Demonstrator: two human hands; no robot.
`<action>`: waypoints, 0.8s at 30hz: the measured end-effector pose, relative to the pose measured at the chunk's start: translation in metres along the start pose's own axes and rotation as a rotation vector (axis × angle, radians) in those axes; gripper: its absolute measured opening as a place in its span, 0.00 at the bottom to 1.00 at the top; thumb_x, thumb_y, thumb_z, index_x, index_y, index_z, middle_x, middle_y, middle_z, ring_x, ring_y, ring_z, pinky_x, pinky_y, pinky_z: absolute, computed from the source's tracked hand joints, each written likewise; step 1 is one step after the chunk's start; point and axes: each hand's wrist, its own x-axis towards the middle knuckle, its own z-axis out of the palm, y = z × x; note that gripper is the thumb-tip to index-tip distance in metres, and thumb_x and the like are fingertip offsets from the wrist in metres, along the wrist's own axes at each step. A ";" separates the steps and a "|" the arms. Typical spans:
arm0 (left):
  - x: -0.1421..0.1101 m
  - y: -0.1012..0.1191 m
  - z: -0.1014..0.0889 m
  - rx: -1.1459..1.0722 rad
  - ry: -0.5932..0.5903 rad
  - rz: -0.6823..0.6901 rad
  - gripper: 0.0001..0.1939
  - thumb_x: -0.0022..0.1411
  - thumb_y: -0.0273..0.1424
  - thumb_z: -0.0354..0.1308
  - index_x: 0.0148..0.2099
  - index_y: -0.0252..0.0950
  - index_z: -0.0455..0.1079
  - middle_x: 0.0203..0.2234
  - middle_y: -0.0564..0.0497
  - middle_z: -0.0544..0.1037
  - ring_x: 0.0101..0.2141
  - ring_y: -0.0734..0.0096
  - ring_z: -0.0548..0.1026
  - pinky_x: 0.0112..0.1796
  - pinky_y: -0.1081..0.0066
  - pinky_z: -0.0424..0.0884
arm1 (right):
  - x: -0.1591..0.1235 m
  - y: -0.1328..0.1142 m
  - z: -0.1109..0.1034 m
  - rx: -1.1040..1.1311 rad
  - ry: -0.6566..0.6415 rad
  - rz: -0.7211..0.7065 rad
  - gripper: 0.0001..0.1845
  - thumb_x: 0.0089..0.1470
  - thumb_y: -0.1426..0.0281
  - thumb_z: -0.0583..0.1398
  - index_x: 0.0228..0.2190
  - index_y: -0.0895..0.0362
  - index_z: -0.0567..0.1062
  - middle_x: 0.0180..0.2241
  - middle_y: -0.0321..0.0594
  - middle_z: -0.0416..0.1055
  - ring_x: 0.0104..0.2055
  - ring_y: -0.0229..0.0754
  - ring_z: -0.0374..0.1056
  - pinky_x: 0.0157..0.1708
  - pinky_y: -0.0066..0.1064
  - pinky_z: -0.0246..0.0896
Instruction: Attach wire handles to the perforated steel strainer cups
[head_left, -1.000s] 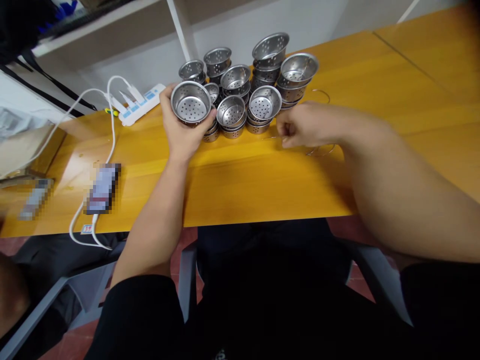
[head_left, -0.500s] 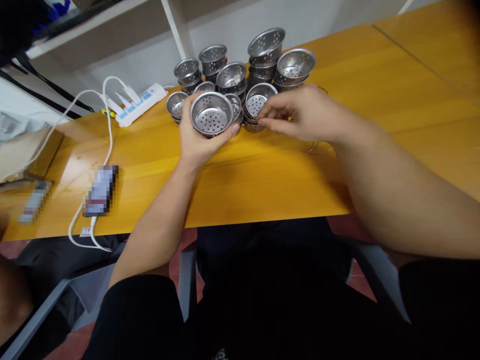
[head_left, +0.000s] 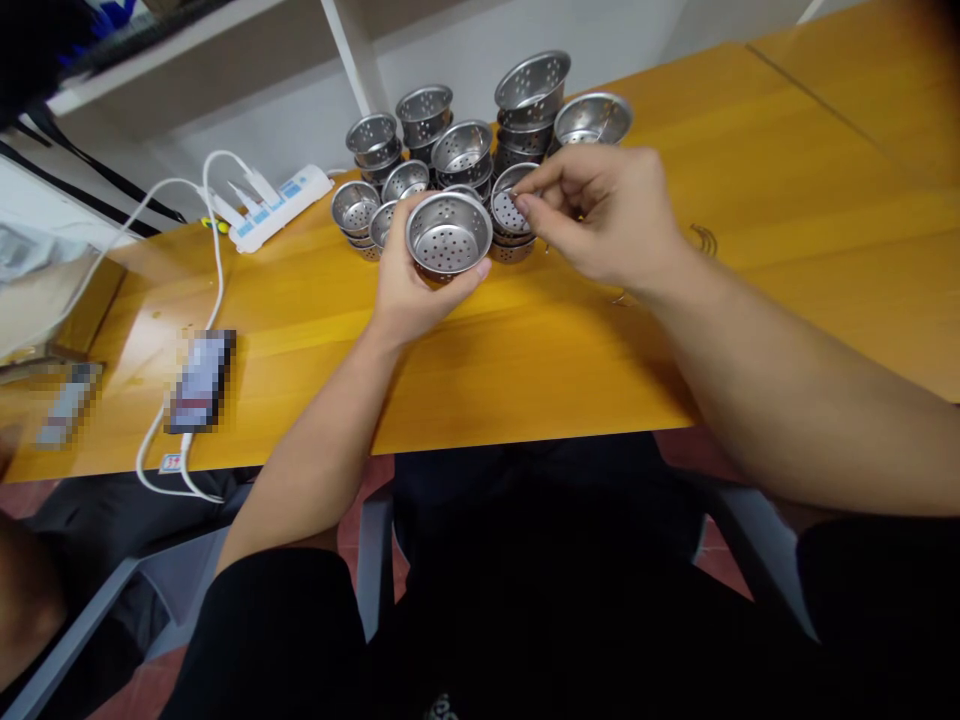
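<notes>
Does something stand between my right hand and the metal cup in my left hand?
Nothing visible stands between your right hand and the metal cup in your left hand. A stack of cups shows behind the gap, not in it.

"What's moved?"
"The left hand [head_left: 411, 288] — with its perforated cup [head_left: 448, 244] — has shifted right and nearer."
"And the right hand [head_left: 609, 218]?"
"Reaching farther left, closer to that cup."
</notes>
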 end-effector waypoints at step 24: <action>0.007 -0.060 0.036 -0.127 0.016 0.312 0.52 0.59 0.62 0.86 0.72 0.46 0.66 0.59 0.45 0.82 0.61 0.44 0.86 0.69 0.42 0.82 | 0.000 0.007 0.026 0.383 0.109 -0.333 0.29 0.76 0.36 0.69 0.45 0.49 0.87 0.26 0.34 0.66 0.24 0.36 0.56 0.25 0.36 0.61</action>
